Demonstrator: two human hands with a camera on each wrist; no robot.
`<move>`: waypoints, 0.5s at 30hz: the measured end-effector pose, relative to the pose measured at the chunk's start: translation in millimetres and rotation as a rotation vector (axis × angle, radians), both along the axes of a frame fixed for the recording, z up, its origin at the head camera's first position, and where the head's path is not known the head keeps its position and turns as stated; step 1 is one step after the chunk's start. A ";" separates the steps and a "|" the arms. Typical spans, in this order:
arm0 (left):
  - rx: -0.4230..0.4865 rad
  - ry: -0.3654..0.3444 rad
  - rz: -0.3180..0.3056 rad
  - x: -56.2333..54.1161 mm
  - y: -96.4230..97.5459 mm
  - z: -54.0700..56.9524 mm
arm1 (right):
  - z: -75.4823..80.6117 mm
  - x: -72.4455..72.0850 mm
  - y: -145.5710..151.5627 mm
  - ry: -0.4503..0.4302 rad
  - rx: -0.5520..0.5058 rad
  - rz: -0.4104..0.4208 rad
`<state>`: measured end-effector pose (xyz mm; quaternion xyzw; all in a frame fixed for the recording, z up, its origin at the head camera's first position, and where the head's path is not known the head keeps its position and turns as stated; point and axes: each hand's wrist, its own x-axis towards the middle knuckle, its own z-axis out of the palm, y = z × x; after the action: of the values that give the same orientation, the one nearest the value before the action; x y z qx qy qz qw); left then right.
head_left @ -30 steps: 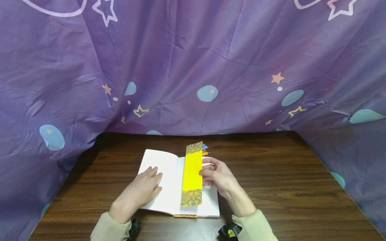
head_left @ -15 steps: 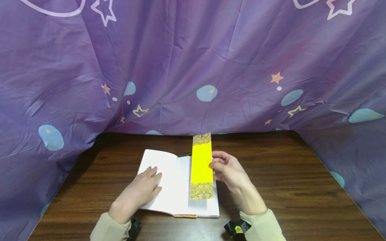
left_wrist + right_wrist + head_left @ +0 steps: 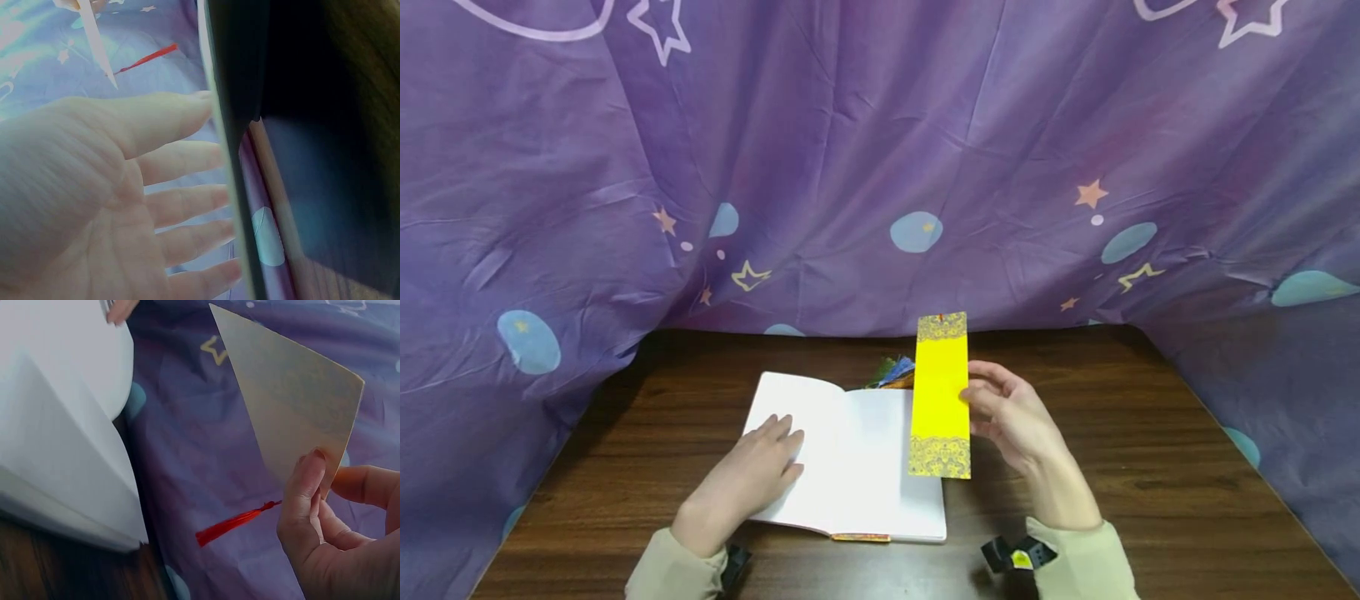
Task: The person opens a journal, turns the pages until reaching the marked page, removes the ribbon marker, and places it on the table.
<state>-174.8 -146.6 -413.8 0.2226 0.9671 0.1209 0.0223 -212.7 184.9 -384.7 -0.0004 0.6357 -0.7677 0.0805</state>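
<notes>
An open notebook with blank white pages lies on the table. My left hand rests on its left page, fingers straight and slightly spread. Pinched by its right edge in my right hand is a yellow bookmark with patterned bands at both ends. It overlaps the right page's outer side in the head view. The right wrist view shows the bookmark's paler face and its red tassel hanging free, with thumb and fingers on the edge.
Blue, green and orange tassels show beyond the notebook's top edge. Brown wooden table extends on both sides. A purple curtain with stars hangs behind it. Dark wrist devices sit at the sleeves.
My right hand has carried the bookmark from over the right page towards the right and away from me, uncovering that page and the tassels. My left hand has stayed put.
</notes>
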 end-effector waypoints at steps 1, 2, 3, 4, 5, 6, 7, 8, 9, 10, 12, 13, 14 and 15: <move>0.001 -0.001 0.000 0.0 -0.3 0.3 | 0.4 -0.7 3.0 0.002 -0.003 -0.002; 0.005 -0.003 -0.001 0.1 -0.5 0.6 | 1.0 -1.2 6.1 0.003 -0.007 -0.005; 0.006 -0.003 -0.003 0.1 -0.7 1.0 | 1.5 -1.8 9.3 0.004 -0.009 -0.010; 0.008 -0.004 -0.004 0.0 -0.8 0.9 | 1.8 -2.3 12.9 0.004 -0.011 -0.013; 0.011 -0.004 -0.006 -0.1 -0.9 0.8 | 1.9 -2.7 16.4 0.006 -0.012 -0.016; 0.012 -0.004 -0.008 -0.3 -1.0 0.5 | 2.2 -2.9 20.3 0.006 -0.014 -0.019; 0.013 -0.003 -0.008 -0.5 -1.1 0.1 | 2.3 -3.2 24.3 0.004 -0.014 -0.027; 0.012 -0.003 -0.008 -0.7 -1.2 -0.5 | 2.1 -3.5 28.4 0.003 -0.012 -0.032; 0.011 -0.003 -0.008 -1.0 -1.2 -1.2 | 1.8 -3.6 32.5 0.000 -0.010 -0.038; 0.012 -0.004 -0.008 -1.4 -1.3 -2.0 | 1.3 -3.7 36.7 -0.003 -0.005 -0.044; 0.014 -0.005 -0.007 -1.8 -1.6 -2.8 | 0.1 -4.1 44.5 -0.013 0.009 -0.057; 0.015 -0.005 -0.006 -2.0 -1.9 -3.3 | -0.7 -4.6 48.0 -0.017 0.012 -0.061; 0.016 -0.006 -0.004 -2.1 -2.2 -3.5 | -1.7 -5.4 51.3 -0.023 0.015 -0.061; 0.016 -0.008 -0.001 -2.2 -2.7 -3.7 | -2.7 -6.2 54.3 -0.027 0.015 -0.060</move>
<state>-177.0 -149.2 -417.4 0.2229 0.9659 0.1295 0.0243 -218.9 239.2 -387.4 0.0299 0.6399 -0.7650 0.0662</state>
